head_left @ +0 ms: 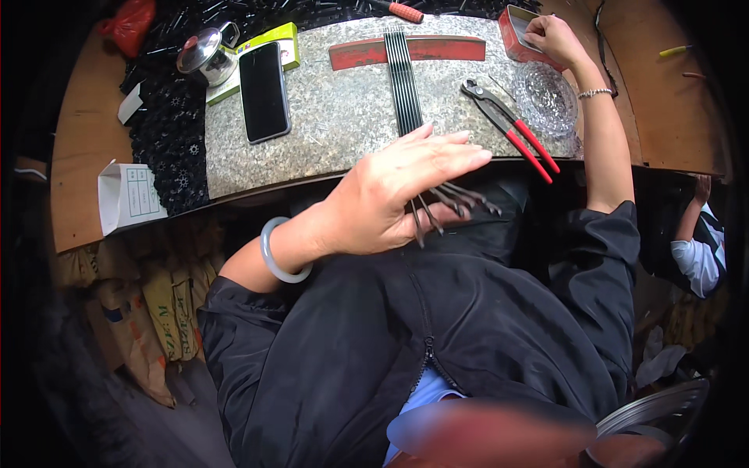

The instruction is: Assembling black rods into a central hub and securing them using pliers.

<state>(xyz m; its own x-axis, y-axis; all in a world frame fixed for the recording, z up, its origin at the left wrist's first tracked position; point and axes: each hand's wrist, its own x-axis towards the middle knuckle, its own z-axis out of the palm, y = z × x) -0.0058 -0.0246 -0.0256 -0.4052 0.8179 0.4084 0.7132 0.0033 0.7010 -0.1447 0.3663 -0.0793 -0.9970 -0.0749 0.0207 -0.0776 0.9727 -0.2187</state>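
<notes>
A row of thin dark rods (400, 72) lies side by side across a red bar (460, 47) on the speckled board. Their near ends stick out past the board's front edge and fan apart, with small knobbed tips. Over these ends is my left hand (382, 191), fingers stretched out and thumb apart, the rods passing between them. At the far right, my right hand (552, 39) reaches into a red tin (515, 35), its fingers bent together. Whatever those fingertips hold is hidden. Red-handled pliers (507, 125) lie beside a clear glass dish (546, 100).
A phone (264, 93) rests partly on a yellow-green box (285, 39), near a lidded metal pot (209, 58). Small black parts (168, 148) cover the left of the table. A red-handled tool (406, 11) lies at the back. Another person's arm (690, 222) shows at right.
</notes>
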